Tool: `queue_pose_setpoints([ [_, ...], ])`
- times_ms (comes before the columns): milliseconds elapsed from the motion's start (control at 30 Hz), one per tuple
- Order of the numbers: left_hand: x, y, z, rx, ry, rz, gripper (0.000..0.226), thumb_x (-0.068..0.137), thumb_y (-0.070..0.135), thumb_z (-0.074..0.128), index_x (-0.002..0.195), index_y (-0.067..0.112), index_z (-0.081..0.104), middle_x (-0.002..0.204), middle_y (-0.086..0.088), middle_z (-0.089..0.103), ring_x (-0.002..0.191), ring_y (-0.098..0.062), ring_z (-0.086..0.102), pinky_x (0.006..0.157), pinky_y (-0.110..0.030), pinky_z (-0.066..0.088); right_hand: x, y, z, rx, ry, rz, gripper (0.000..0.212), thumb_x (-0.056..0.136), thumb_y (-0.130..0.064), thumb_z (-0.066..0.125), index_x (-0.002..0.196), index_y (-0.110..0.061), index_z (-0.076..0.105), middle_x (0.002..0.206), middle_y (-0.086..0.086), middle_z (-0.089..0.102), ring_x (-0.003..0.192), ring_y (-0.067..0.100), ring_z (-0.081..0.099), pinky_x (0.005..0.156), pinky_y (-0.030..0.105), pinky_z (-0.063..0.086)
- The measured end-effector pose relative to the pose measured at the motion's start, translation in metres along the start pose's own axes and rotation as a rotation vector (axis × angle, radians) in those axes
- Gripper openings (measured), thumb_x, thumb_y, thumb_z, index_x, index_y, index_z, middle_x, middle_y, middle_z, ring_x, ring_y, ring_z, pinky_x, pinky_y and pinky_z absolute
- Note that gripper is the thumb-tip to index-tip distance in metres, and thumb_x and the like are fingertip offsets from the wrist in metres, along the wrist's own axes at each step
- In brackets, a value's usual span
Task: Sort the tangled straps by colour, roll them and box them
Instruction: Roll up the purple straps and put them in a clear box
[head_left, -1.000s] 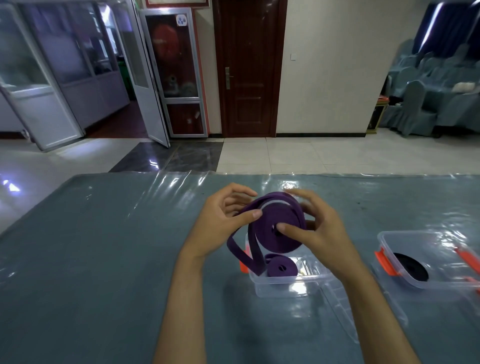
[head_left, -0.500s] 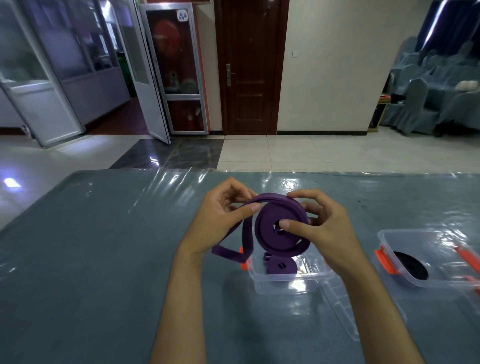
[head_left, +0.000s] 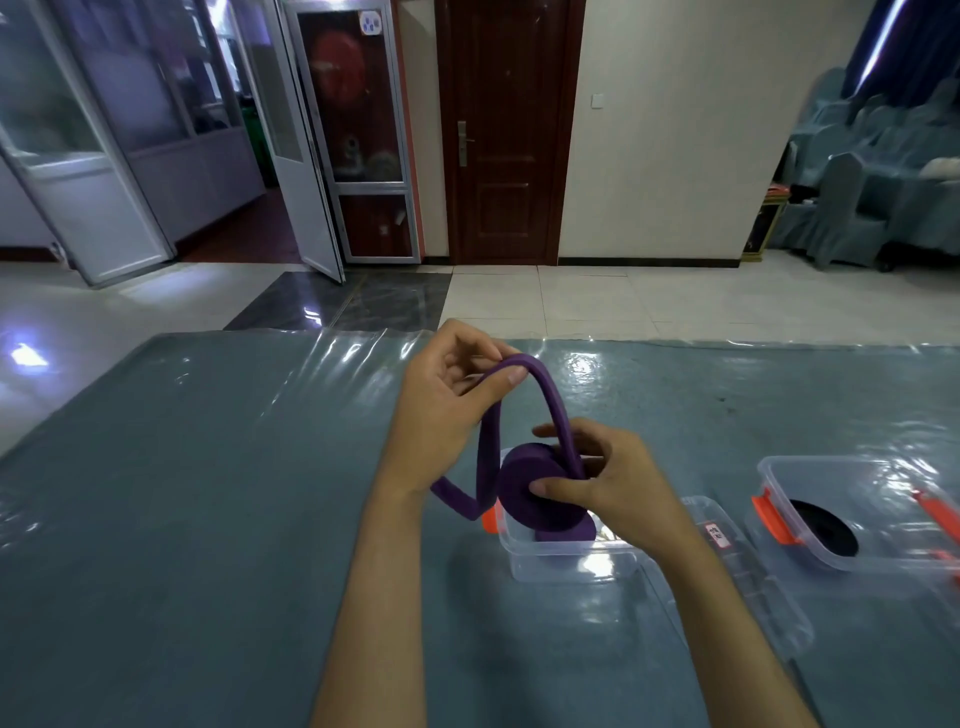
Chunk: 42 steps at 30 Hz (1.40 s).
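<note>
Head camera view, looking forward and down over a table (head_left: 208, 519) covered in blue-grey cloth under a clear plastic sheet.

Two bare forearms reach in from the bottom edge. The left hand (head_left: 447, 410) is raised above the table, its thumb and curled fingers pinching the top of a loop of purple strap (head_left: 550, 410). From that pinch the strap arches over to the right and drops behind the right hand; a second run falls straight down from the left hand, bends near the table and trails off to the left.

The right hand (head_left: 608, 478) sits lower, just above a small clear plastic box (head_left: 566, 561). Its thumb presses the flat face of a tightly wound purple roll (head_left: 530, 483) and its fingers curl round the far side, so the roll is gripped on edge. The roll hangs over the open top of the box. The bottom of a second purple coil (head_left: 566, 530) shows inside the box beneath it. An orange latch (head_left: 489, 521) sticks out on the box's left side.

A clear lid (head_left: 753, 587) with a small red label lies flat on the table just right of the box, partly under the right forearm.

Further right, well apart, stands a second clear box (head_left: 810, 473) with orange latches, holding a black rolled strap (head_left: 826, 535).

Beyond the table are a tiled floor, a dark wooden door (head_left: 509, 130), glass doors on the left and covered chairs (head_left: 883, 171) on the right.
</note>
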<state>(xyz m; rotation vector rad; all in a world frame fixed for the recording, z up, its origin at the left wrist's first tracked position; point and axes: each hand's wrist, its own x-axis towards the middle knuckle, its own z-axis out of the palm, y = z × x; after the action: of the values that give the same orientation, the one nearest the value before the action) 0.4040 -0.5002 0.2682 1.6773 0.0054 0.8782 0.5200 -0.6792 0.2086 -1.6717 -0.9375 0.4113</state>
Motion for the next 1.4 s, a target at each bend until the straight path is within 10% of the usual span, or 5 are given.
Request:
queue_pose_setpoints([
  [333, -0.007, -0.019, -0.022, 0.105, 0.039, -0.062, 0.020, 0.090, 0.017, 0.083, 0.095, 0.022, 0.064, 0.105, -0.002, 0.079, 0.104, -0.021, 0.076, 0.094, -0.029, 0.060, -0.004, 0.003, -0.014, 0.286, 0.029, 0.055, 0.062, 0.058, -0.028, 0.101, 0.115, -0.036, 0.078, 0.102, 0.008, 0.083, 0.093, 0.029, 0.080, 0.078, 0.037, 0.067],
  [567, -0.016, -0.040, -0.025, 0.096, -0.232, -0.291, 0.019, 0.088, 0.020, 0.085, 0.091, 0.024, 0.067, 0.110, -0.002, 0.079, 0.107, -0.020, 0.075, 0.098, -0.036, 0.060, -0.002, 0.000, -0.029, 0.469, 0.181, 0.020, 0.084, 0.052, -0.043, 0.105, 0.129, -0.033, 0.072, 0.103, 0.016, 0.081, 0.095, 0.032, 0.080, 0.075, 0.039, 0.065],
  [1400, -0.018, -0.033, -0.008, -0.090, -0.272, -0.394, 0.048, 0.080, 0.015, 0.092, 0.118, 0.022, 0.064, 0.106, -0.016, 0.078, 0.101, -0.036, 0.077, 0.090, -0.044, 0.064, -0.007, -0.018, -0.016, 0.428, 0.142, 0.076, 0.033, 0.083, -0.040, 0.080, 0.114, -0.028, 0.079, 0.109, 0.009, 0.081, 0.094, 0.027, 0.079, 0.068, 0.036, 0.064],
])
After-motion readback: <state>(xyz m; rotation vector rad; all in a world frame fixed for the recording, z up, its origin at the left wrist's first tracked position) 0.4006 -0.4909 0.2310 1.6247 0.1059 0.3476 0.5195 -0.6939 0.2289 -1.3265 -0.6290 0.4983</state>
